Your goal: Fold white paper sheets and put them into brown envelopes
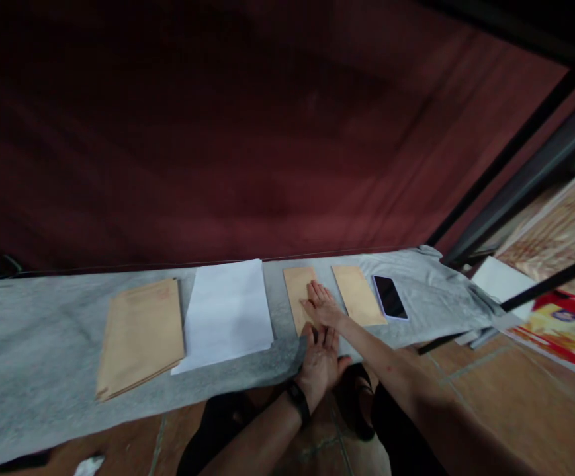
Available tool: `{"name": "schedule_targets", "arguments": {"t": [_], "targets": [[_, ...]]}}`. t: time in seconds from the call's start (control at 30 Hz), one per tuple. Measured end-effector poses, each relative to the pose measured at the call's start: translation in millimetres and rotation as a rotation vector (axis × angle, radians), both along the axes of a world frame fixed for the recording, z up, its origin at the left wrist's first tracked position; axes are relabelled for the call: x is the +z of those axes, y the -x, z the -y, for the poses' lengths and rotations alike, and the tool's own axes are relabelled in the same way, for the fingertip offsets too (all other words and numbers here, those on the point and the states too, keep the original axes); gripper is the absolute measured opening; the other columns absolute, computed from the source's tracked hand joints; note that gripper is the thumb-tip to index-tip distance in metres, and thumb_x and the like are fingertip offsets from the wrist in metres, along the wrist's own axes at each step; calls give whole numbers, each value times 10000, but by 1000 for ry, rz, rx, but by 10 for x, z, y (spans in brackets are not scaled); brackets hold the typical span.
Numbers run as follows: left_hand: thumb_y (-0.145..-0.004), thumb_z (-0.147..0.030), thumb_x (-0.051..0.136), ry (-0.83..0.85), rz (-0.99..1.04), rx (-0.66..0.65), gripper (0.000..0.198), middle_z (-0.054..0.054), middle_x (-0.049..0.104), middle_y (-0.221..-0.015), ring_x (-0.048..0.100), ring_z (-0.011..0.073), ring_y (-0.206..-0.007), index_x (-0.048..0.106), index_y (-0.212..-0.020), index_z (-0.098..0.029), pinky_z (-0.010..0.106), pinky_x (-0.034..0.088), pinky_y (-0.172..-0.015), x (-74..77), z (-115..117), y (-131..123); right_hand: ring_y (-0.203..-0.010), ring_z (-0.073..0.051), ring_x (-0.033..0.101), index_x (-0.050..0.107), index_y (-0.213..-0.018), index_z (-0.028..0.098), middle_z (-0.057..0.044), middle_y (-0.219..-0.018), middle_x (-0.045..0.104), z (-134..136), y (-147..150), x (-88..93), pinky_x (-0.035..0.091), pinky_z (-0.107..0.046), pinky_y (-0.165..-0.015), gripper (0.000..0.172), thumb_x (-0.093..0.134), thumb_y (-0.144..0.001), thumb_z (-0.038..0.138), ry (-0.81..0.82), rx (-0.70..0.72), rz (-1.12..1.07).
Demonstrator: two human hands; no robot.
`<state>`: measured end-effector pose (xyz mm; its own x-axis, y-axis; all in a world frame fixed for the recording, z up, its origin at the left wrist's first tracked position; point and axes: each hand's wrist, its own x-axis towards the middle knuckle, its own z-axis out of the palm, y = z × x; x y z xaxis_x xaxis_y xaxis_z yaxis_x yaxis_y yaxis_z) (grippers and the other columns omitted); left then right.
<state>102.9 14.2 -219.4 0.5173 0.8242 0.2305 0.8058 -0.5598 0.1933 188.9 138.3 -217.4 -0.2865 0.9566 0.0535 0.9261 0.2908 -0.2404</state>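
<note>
My right hand [323,308] lies flat, fingers stretched out, on a small brown envelope [296,285] on the cloth-covered surface. Just below it, my left hand [319,360], with a dark band on the wrist, rests by the envelope's near edge. Its fingers are stretched out and its thumb stands apart. The two hands overlap slightly, hiding the envelope's lower right part. A second brown envelope [359,294] lies right of my right hand. To the left are a stack of white paper sheets [230,307] and a pile of larger brown envelopes [143,330].
A phone [390,297] with a pale purple edge lies right of the envelopes. Grey cloth [34,357] covers the narrow surface, with a dark red curtain [267,165] behind it. Dark metal bars [510,158] and a red box [565,324] stand at the right.
</note>
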Motion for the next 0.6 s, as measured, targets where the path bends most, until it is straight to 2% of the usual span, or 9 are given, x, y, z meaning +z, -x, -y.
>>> {"name": "schedule_targets", "arguments": {"t": [0.13,0.27,0.4,0.6], "targets": [[-907,-599,505,-41,1,46,729,257,488,-1439,384,434,-1371,516,-1389,-53,669,243,-1127,5,12,-65,-1510,-251,126,259,-1554,157,-131,-1628,171,236,-151,104,145,-443,-1213,657,278,-1019,538,149,128,-1],[-911,-621,470,-56,14,70,746,274,490,-1428,388,462,-1357,522,-1381,-44,711,251,-1096,-44,3,-132,-1512,-223,120,292,-1543,259,-75,-1633,183,273,-178,176,124,-457,-1214,585,294,-1023,527,202,230,-28],[-902,-615,480,-66,6,60,735,247,494,-1435,399,464,-1343,487,-1426,-99,741,260,-1073,-81,-24,-155,-1509,-219,141,353,-1516,299,-41,-1631,209,104,-33,153,110,-444,-1220,519,340,-1028,476,130,323,-42],[-871,-636,513,-66,-10,42,764,199,469,-1472,339,462,-1382,458,-1459,-150,726,225,-1105,-59,-53,-136,-1486,-244,237,379,-1503,272,-75,-1610,268,-352,233,53,155,-490,-1207,485,381,-1030,381,-57,263,36]]}}
